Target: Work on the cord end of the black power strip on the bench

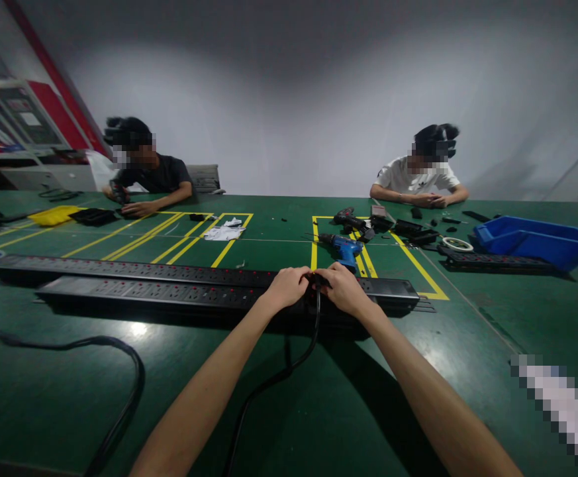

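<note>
Two long black power strips with rows of sockets and small red marks lie side by side on the green table, the nearer strip in front of the farther strip. My left hand rests with closed fingers at the right part of the nearer strip; what its fingertips grip is too small to tell. Beside it, my right hand is closed round the end of a black cable at the strips. From there the cable hangs down and runs toward the table's near edge.
Beyond the strips lie a blue drill, a dark drill and white papers. A blue bin stands right, a yellow tray left. Another black cable curves at near left. Two people sit across the green table.
</note>
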Action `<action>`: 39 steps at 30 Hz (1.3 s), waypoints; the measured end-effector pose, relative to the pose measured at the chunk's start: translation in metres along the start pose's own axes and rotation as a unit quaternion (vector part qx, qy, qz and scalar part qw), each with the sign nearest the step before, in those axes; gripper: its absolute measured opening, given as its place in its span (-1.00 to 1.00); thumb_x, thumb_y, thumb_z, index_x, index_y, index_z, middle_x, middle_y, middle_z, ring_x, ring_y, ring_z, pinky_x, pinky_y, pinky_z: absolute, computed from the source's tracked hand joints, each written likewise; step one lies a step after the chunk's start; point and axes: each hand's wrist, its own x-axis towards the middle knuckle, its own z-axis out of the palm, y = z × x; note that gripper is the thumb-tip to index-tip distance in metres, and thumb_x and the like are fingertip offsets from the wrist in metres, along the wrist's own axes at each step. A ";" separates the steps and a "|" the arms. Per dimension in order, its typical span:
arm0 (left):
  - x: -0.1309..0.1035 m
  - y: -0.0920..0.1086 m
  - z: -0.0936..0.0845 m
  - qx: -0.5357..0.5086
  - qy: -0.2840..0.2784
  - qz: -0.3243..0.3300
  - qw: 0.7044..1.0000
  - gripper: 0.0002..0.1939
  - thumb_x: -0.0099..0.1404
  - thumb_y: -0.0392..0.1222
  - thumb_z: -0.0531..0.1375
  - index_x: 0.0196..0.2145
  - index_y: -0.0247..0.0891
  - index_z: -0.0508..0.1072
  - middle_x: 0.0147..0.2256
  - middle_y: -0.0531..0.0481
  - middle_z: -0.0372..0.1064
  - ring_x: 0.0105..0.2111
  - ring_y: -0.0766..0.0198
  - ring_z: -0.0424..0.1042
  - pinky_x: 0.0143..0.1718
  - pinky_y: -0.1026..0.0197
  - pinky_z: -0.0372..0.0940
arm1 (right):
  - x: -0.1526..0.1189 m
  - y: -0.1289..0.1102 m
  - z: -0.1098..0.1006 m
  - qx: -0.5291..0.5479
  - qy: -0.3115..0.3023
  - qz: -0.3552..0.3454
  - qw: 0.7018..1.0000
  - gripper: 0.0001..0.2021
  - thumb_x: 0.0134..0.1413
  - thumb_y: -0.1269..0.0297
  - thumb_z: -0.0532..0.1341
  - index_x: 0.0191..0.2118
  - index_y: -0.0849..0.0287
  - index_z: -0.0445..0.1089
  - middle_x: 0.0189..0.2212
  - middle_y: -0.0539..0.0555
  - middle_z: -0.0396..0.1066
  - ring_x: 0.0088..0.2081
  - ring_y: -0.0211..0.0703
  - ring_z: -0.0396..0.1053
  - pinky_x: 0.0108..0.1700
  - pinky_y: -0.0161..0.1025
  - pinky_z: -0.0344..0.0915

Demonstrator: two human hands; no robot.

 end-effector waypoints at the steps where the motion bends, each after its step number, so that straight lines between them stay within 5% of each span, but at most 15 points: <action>1: 0.000 0.000 0.000 -0.002 0.000 0.000 1.000 -0.69 0.37 -0.24 0.00 -0.05 -0.12 0.48 -0.12 -0.02 0.54 -0.11 0.12 0.51 -0.05 0.14 0.33 | 0.000 -0.001 0.000 -0.009 -0.002 -0.001 1.000 -0.64 0.11 0.42 0.26 0.06 0.15 0.43 -0.19 0.17 0.46 -0.14 -0.03 0.27 -0.06 -0.14 0.17; 13: 0.000 -0.006 -0.001 -0.043 -0.015 0.022 0.999 -0.67 0.35 -0.22 0.03 -0.02 -0.13 0.49 -0.08 -0.02 0.53 -0.08 0.14 0.50 0.00 0.14 0.33 | 0.000 -0.004 0.001 -0.023 0.002 0.021 1.000 -0.71 0.17 0.35 0.21 0.02 0.15 0.43 -0.17 0.18 0.49 -0.13 0.01 0.30 -0.10 -0.13 0.11; 17: -0.001 -0.008 -0.006 -0.050 -0.033 0.033 0.998 -0.66 0.32 -0.15 0.09 0.02 -0.16 0.47 -0.06 -0.06 0.52 -0.08 0.10 0.50 -0.02 0.13 0.34 | 0.001 0.002 -0.003 0.072 -0.006 0.049 0.996 -0.65 0.06 0.38 0.24 0.01 0.16 0.45 -0.15 0.14 0.50 -0.12 -0.01 0.33 -0.06 -0.13 0.19; 23: -0.004 -0.007 -0.008 -0.046 -0.036 0.036 0.998 -0.61 0.32 -0.12 0.11 0.08 -0.19 0.44 0.00 -0.10 0.49 0.01 0.08 0.46 0.07 0.11 0.30 | 0.002 0.001 -0.013 0.194 -0.005 0.074 0.978 -0.71 0.25 0.17 0.11 -0.06 0.10 0.51 -0.16 0.06 0.52 -0.12 -0.06 0.39 -0.05 -0.15 0.25; 27: -0.004 -0.006 -0.007 -0.043 -0.031 0.037 0.998 -0.60 0.33 -0.11 0.10 0.09 -0.18 0.43 0.01 -0.10 0.49 0.02 0.08 0.45 0.08 0.10 0.30 | 0.002 -0.002 -0.014 0.207 0.002 0.058 0.977 -0.66 0.16 0.03 0.22 -0.08 0.13 0.51 -0.16 0.10 0.52 -0.15 -0.06 0.41 -0.09 -0.16 0.28; 34: -0.005 -0.003 -0.009 -0.037 -0.029 0.034 0.998 -0.65 0.33 -0.14 0.10 0.04 -0.16 0.45 -0.05 -0.08 0.51 -0.04 0.09 0.48 0.02 0.12 0.32 | -0.001 0.005 -0.012 0.194 -0.007 0.051 0.980 -0.66 0.06 0.28 0.24 -0.01 0.11 0.49 -0.14 0.08 0.51 -0.11 -0.05 0.39 -0.03 -0.13 0.28; 39: -0.005 -0.004 -0.009 -0.039 -0.031 0.045 0.998 -0.68 0.33 -0.15 0.08 0.00 -0.17 0.46 -0.07 -0.08 0.52 -0.05 0.11 0.48 0.02 0.12 0.31 | 0.001 0.003 -0.006 0.145 0.004 0.032 0.989 -0.53 -0.07 0.18 0.39 0.02 0.12 0.46 -0.13 0.11 0.50 -0.14 -0.04 0.37 -0.08 -0.14 0.26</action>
